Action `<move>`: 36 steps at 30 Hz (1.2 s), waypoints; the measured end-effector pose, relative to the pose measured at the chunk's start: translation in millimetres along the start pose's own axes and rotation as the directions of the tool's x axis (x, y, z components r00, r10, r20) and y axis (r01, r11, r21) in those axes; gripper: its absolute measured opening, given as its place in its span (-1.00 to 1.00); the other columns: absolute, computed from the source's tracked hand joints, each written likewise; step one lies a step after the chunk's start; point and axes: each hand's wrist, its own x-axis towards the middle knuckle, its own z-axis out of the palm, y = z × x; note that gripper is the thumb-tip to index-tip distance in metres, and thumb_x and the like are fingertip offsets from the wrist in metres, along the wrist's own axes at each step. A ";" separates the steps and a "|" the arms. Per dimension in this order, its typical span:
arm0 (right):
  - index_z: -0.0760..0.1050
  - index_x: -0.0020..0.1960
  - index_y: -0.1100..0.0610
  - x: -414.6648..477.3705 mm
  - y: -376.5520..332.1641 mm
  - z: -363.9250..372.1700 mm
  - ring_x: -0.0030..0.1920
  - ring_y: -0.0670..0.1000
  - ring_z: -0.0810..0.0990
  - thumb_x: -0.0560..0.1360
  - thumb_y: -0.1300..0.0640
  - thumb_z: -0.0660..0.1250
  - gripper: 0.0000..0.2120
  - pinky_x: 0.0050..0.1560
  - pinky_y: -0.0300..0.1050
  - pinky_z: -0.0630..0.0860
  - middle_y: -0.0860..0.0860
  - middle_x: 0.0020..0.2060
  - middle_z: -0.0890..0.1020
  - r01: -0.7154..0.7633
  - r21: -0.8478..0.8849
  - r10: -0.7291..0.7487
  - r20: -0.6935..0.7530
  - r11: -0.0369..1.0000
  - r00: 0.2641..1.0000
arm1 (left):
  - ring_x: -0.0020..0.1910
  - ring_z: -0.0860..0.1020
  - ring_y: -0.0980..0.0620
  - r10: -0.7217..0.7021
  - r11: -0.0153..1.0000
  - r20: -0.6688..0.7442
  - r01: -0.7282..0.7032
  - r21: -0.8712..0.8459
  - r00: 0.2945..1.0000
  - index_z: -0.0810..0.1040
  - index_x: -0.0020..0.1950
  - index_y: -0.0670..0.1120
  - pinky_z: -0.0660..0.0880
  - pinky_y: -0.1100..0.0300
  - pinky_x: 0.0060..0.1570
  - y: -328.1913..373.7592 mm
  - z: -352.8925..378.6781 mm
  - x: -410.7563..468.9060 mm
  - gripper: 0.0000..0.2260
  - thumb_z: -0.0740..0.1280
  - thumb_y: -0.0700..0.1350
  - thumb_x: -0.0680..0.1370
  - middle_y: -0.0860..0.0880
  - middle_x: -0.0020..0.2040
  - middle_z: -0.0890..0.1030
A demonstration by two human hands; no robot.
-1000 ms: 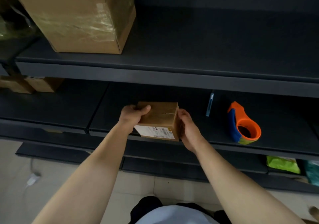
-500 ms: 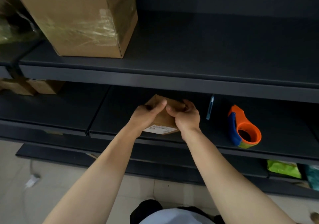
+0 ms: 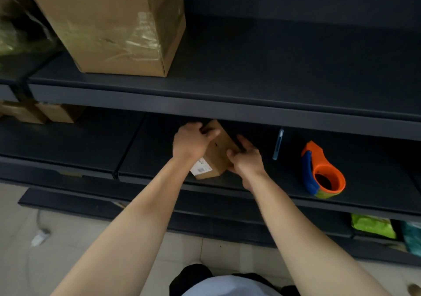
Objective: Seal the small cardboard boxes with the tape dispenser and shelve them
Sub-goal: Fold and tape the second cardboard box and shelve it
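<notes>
Cardboard small box (image 3: 216,154) tilted over shelf (image 3: 148,159) | left hand (image 3: 191,143), right hand (image 3: 247,161) clamped on it | contents hidden

Your head camera looks forward and down from close in front of the middle shelf (image 3: 68,140), near enough that your forearms (image 3: 141,216) run from the bottom of the view up past its front edge. The upper shelf (image 3: 273,67) spans the top of the view, while the tiled floor (image 3: 68,250) and your torso (image 3: 227,286) lie at the bottom.
</notes>
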 end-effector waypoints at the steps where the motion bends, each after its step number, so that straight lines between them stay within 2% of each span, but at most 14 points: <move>1: 0.17 0.51 -0.07 -2.1 3.9 -1.1 0.28 0.13 0.48 0.55 0.32 0.27 -0.37 0.14 0.04 0.56 0.08 0.35 0.44 -0.060 0.043 0.060 0.010 0.997 0.998 | 0.23 0.50 -0.08 0.055 0.998 0.037 -0.056 0.031 0.998 0.42 0.39 -0.08 0.42 0.10 0.18 6.5 3.5 0.7 -0.48 0.31 0.18 0.52 -0.08 0.30 0.51; 5: 0.05 0.53 -0.10 -4.0 28.0 -11.9 0.23 0.06 0.51 0.48 0.23 0.39 -0.22 0.16 0.01 0.55 0.03 0.31 0.47 -0.076 -0.206 0.085 0.036 0.976 0.996 | 0.43 0.19 -0.05 0.235 0.901 0.304 -0.324 0.288 0.923 0.45 0.35 0.14 0.07 -0.05 0.42 24.4 16.8 0.8 -0.57 0.34 0.17 0.50 0.06 0.41 0.35; 8: -0.02 0.55 -0.05 0.1 40.2 -20.4 0.22 -0.02 0.50 0.43 0.19 0.46 -0.12 0.16 -0.15 0.46 -0.03 0.25 0.51 0.011 -0.247 -0.005 0.024 0.969 1.000 | 0.44 0.16 0.02 0.297 0.921 0.414 -0.372 0.112 0.861 0.44 0.37 0.09 0.14 0.12 0.37 23.0 30.9 -4.5 -0.56 0.40 0.00 0.50 0.05 0.43 0.25; 11: 0.22 0.43 0.01 3.4 52.1 -32.3 0.19 -0.03 0.52 0.37 0.17 0.51 -0.26 0.08 -0.21 0.43 -0.06 0.12 0.54 0.019 -0.258 -0.033 -0.049 0.966 0.998 | 0.42 0.26 0.09 0.328 0.932 0.449 -0.362 -0.011 0.831 0.44 0.38 0.01 0.18 0.35 0.23 8.3 44.5 -13.8 -0.59 0.35 -0.18 0.54 0.08 0.43 0.27; 13: 0.34 0.29 0.06 3.2 60.9 -39.8 0.15 -0.01 0.58 0.36 0.16 0.53 -0.42 0.00 -0.24 0.44 -0.08 0.00 0.58 -0.022 -0.265 0.005 -0.066 0.964 0.998 | 0.48 0.16 0.13 0.359 0.920 0.443 -0.391 -0.021 0.821 0.46 0.36 -0.03 0.09 0.41 0.26 0.1 49.6 -19.6 -0.63 0.28 -0.26 0.56 0.08 0.46 0.25; 16: 0.19 0.38 0.07 1.8 69.0 -43.9 0.06 -0.05 0.59 0.36 0.06 0.53 -0.27 0.00 -0.18 0.51 -0.09 0.00 0.58 0.008 -0.188 -0.026 -0.091 0.982 0.996 | 0.51 0.10 0.10 0.415 0.888 0.389 -0.459 0.022 0.822 0.48 0.35 -0.10 0.03 0.40 0.33 1.3 56.2 -25.6 -0.64 0.21 -0.32 0.57 0.03 0.47 0.28; 18: -0.03 0.48 -0.15 1.7 70.5 -43.0 0.04 -0.07 0.59 0.36 0.00 0.52 -0.08 0.07 -0.05 0.57 -0.12 0.05 0.55 0.091 -0.155 -0.102 -0.065 0.984 0.993 | 0.50 0.14 0.06 0.456 0.827 0.380 -0.541 0.155 0.805 0.44 0.38 -0.08 0.07 0.28 0.40 8.8 62.1 -31.5 -0.63 0.22 -0.28 0.58 0.02 0.46 0.30; 21: 0.08 0.46 -0.21 2.3 72.6 -42.5 -0.05 -0.10 0.61 0.46 0.10 0.43 -0.25 0.00 -0.05 0.62 -0.15 -0.04 0.55 0.111 -0.172 -0.115 -0.013 0.979 0.993 | 0.46 0.24 0.00 0.518 0.734 0.387 -0.629 0.257 0.763 0.35 0.44 -0.05 0.14 0.11 0.42 17.7 72.5 -41.7 -0.55 0.29 -0.23 0.55 -0.02 0.45 0.30; 23: 0.36 0.33 -0.07 2.3 77.5 -46.4 -0.04 -0.06 0.64 0.48 0.14 0.40 -0.54 -0.01 -0.08 0.62 -0.05 -0.01 0.63 0.106 -0.201 -0.111 -0.010 0.974 0.994 | 0.48 0.21 -0.03 0.507 0.801 0.409 -0.590 0.101 0.758 0.28 0.49 -0.08 0.16 0.09 0.44 23.7 74.9 -49.7 -0.54 0.20 -0.28 0.59 -0.04 0.52 0.22; 27: 0.45 0.30 0.04 -2.4 92.9 -56.7 0.09 -0.04 0.60 0.53 0.07 0.34 -0.65 -0.11 -0.34 0.49 -0.06 0.06 0.61 0.108 -0.347 -0.103 0.032 0.932 0.994 | 0.49 0.20 0.07 0.526 0.832 0.298 -0.555 0.014 0.797 0.22 0.51 0.00 0.29 0.19 0.39 12.1 80.5 -60.5 -0.51 0.21 -0.26 0.60 0.06 0.56 0.09; 29: 0.39 0.36 0.01 -1.9 96.2 -61.0 0.20 -0.02 0.54 0.48 -0.02 0.39 -0.53 0.02 -0.27 0.51 -0.06 0.16 0.57 0.123 -0.334 -0.116 0.040 0.934 0.992 | 0.49 0.18 0.06 0.444 0.896 0.088 -0.441 -0.051 0.892 0.22 0.50 0.00 0.34 0.09 0.38 -3.0 79.3 -60.2 -0.44 0.33 -0.18 0.55 0.04 0.53 0.11; 31: 0.23 0.48 -0.01 1.8 95.0 -63.3 0.34 0.04 0.42 0.43 -0.04 0.45 -0.29 0.27 0.01 0.46 0.00 0.35 0.44 0.130 -0.404 -0.129 0.029 0.905 0.991 | 0.49 0.14 0.03 0.274 0.950 -0.025 -0.274 -0.149 0.961 0.11 0.53 0.01 0.24 0.02 0.42 -19.7 75.5 -60.6 -0.21 0.48 -0.07 0.43 0.02 0.52 0.07; 33: 0.09 0.54 0.01 5.7 89.3 -62.7 0.41 0.07 0.35 0.38 -0.03 0.49 -0.13 0.36 0.11 0.37 0.03 0.43 0.35 0.163 -0.473 -0.155 0.056 0.866 0.986 | 0.45 0.20 0.11 0.139 0.956 0.041 -0.124 -0.266 0.989 -0.04 0.55 -0.02 0.22 0.17 0.38 -30.5 72.9 -64.9 0.00 0.56 -0.03 0.32 0.01 0.49 0.14; 36: -0.02 0.56 0.00 11.0 80.3 -59.6 0.40 0.03 0.37 0.33 -0.02 0.53 -0.01 0.39 0.10 0.33 0.00 0.39 0.41 0.201 -0.454 -0.132 0.179 0.868 0.975 | 0.08 0.44 0.42 0.070 0.928 0.215 0.015 -0.373 0.974 0.07 0.51 -0.05 0.40 0.44 0.15 -37.2 74.7 -71.5 -0.11 0.56 -0.11 0.35 0.25 0.14 0.45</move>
